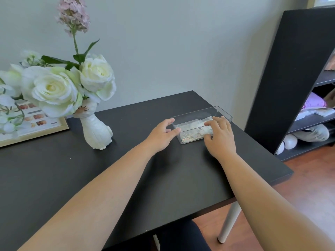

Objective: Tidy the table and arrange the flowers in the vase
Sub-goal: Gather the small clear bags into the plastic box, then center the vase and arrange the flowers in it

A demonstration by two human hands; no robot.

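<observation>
- Here, nearest the camera, two bare forearms reach out across the matt black rectangular table (126,178), which is bare along its near half, so nothing lies in the way of the arms.
- The left hand (161,135) rests at the near-left end of the clear, shallow rectangular plastic box (215,113); its fingers are spread apart and its thumb touches the box's corner, bracing rather than clamping, as I judge it.
- The right hand (220,136) lies over the box's right rim, fingers loosely apart and laid on the small clear packets with a printed label (204,129) inside; whether they pinch a packet I cannot tell. Probably it is settling the packets while the other hand steadies the box.
- Glittery flecks (188,137) lie in the box's near end.
- Further left, well apart from the box, stands the white sculpted ceramic vase (96,131), upright, already holding the white fabric roses (72,84) and a tall pale pink flower spike (73,13).
- Behind the blooms a light wooden picture frame (34,134) leans near the wall.
- Far right, off the table, stands a black open shelf unit (290,78) with oddments.
</observation>
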